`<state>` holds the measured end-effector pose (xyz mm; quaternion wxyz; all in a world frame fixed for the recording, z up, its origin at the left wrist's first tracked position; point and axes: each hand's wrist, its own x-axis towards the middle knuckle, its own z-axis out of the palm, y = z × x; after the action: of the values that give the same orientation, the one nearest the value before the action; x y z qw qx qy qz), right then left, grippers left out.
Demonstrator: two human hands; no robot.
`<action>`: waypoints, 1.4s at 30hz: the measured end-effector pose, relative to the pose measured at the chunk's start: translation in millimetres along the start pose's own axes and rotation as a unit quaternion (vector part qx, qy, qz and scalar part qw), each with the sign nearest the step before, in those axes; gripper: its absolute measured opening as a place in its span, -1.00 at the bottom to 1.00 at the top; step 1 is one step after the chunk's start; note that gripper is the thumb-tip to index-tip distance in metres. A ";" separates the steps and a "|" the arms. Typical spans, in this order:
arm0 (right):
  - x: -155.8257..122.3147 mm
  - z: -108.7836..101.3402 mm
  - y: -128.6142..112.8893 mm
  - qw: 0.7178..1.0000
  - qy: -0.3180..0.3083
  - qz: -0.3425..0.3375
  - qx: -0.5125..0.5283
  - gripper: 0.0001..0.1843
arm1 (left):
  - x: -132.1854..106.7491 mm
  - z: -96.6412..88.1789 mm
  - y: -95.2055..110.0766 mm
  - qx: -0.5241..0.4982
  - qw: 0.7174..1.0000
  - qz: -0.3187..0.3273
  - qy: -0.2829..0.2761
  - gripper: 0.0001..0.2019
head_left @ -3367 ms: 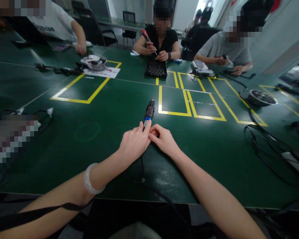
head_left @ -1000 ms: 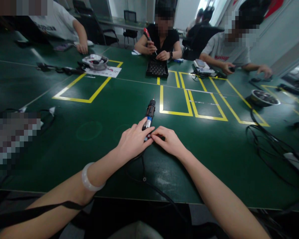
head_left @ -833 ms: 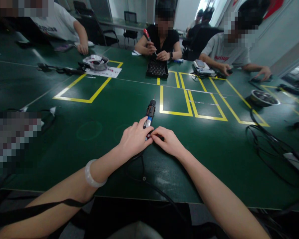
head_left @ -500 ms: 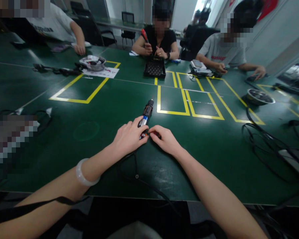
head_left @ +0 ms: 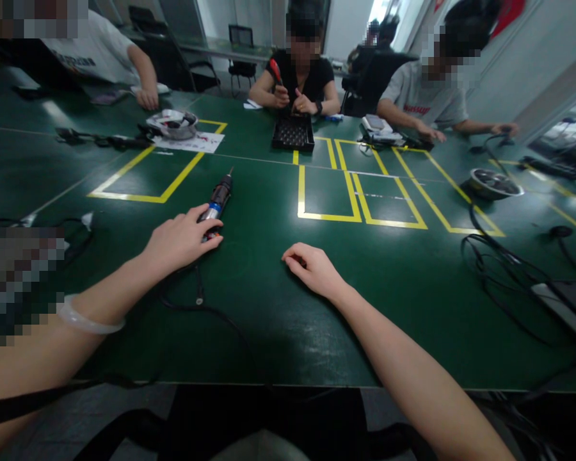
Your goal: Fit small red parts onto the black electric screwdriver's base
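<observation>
"What took up most of the view?"

"A long green table (head_left: 269,333), with a co-worker in a black shirt (head_left: 320,78) seated at the far side. Yellow tape outlines (head_left: 331,218) marked its top, and a black tray (head_left: 292,146) stood before the co-worker."

"And the wearer's own hands?"

"The left hand (head_left: 180,237) was closed over the rear of an electric screwdriver (head_left: 215,205), fingers on top, thumb at the near side. The right hand (head_left: 310,266) was well apart from it, loosely curled, thumb close to forefinger — whether something tiny was pinched there, I couldn't tell."

"Where did the screwdriver sit, exactly?"

"Off to the left, between the leftmost outline and the middle ones. It slanted away from the wearer, and its black cord (head_left: 211,309) looped over the tabletop below the left hand."

"Which step was that?"

"One-handed positioning of the tool, I'd judge, with the right hand idle. Any next move called for a secure left grip and slack in the cord."

"Anything smaller?"

"A red-and-orange patch (head_left: 213,235) between left thumb and forefinger — too small to name — and the thin bit (head_left: 231,171), pointing toward the far side."
</observation>
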<state>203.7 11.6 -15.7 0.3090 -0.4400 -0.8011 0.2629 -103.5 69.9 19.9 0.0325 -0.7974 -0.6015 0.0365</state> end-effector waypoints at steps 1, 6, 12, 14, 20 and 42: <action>0.0 0.0 0.1 1.000 -0.001 0.001 -0.001 -0.88 | 4.1 0.7 -13.4 -0.003 1.000 -0.009 -0.008 -0.40; 0.8 0.9 1.0 1.000 -0.005 0.004 -0.010 -0.88 | 22.9 7.5 -79.4 -0.002 0.999 -0.047 -0.027 -0.41; 0.8 1.5 1.4 1.000 -0.011 0.003 -0.014 -0.87 | 41.7 16.9 -144.1 -0.002 0.993 -0.108 -0.042 -0.37; 0.6 1.2 1.7 1.000 -0.011 0.003 -0.016 -0.87 | 46.9 16.5 -156.0 -0.003 0.990 -0.129 -0.060 -0.37; 0.8 0.9 1.7 1.000 -0.015 0.006 -0.021 -0.88 | 54.8 15.4 -157.3 0.010 0.981 -0.167 -0.101 -0.33; 0.0 4.0 1.8 0.999 -0.027 -0.003 -0.035 -0.86 | 38.0 0.4 -112.1 0.038 0.975 -0.199 -0.093 -0.23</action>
<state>201.8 11.8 -19.6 0.2728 -0.4409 -0.8193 0.2450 -200.3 137.2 29.4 0.0137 -0.6533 -0.7464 0.1261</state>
